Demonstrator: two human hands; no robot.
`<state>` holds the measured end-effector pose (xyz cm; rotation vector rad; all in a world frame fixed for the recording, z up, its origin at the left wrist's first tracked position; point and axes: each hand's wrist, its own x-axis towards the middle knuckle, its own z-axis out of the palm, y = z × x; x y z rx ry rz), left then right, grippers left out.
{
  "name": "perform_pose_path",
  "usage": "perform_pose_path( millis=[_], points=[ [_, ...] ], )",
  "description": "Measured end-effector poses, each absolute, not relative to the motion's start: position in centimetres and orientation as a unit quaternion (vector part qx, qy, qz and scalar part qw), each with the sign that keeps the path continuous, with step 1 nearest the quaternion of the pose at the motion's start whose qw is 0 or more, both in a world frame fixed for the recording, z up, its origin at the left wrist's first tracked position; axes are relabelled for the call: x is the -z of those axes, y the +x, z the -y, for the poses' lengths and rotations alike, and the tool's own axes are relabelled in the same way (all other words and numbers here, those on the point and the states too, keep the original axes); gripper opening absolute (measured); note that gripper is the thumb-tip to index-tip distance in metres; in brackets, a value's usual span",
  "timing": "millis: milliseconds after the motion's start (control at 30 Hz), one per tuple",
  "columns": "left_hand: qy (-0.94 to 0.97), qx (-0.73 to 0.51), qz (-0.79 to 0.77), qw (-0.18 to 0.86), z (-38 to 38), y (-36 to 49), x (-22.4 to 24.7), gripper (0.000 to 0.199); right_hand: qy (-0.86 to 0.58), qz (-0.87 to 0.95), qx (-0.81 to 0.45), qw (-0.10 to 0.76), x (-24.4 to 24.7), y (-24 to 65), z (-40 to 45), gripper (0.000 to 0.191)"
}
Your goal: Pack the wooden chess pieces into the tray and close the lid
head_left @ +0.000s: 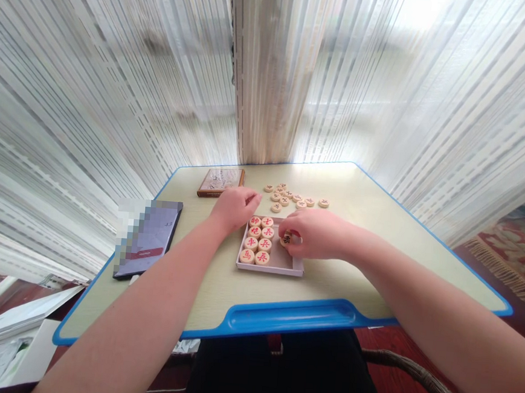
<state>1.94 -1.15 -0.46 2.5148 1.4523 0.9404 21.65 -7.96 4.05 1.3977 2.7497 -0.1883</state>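
A shallow white box (pixel 269 270) lies on the pale table. Its left half holds two columns of round wooden pieces with red characters (pixel 264 246). My right hand (pixel 302 233) is over the box's right side, its fingers closed on a wooden piece with a black character (pixel 286 239). Just above the box's upper left corner is my left hand (pixel 237 208), with thumb and fingertips pressed together; whether anything is between them is hidden. Beyond the box, several loose wooden pieces with dark characters (pixel 284 201) are scattered on the table.
A flat brown-edged box lid (pixel 222 182) lies at the back left. A tablet (pixel 150 239) rests near the table's left edge. The blue table rim (pixel 292 317) has a shallow trough at the front. Striped curtains (pixel 276 70) hang behind the table.
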Motion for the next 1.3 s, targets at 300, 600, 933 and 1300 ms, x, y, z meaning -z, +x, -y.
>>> perform_pose_path(
  millis=[300,600,933,1300],
  points=[
    [0.821,-0.304,-0.48,0.045,1.05,1.78,0.58,0.034,0.453,-0.89,0.056,0.018,-4.31,21.87,8.04,0.018],
    [0.836,-0.274,-0.474,0.034,1.31,1.88,0.38,0.036,0.447,-0.892,0.06,0.002,-4.21,21.97,7.79,0.016],
    [0.845,-0.263,-0.466,0.022,1.43,1.96,0.22,0.036,0.454,-0.889,0.062,-0.004,-4.01,21.92,7.66,0.01],
    [0.84,-0.271,-0.468,0.038,1.33,1.94,0.28,0.037,0.459,-0.884,0.046,-0.078,-4.24,22.05,7.38,0.019]
  ],
)
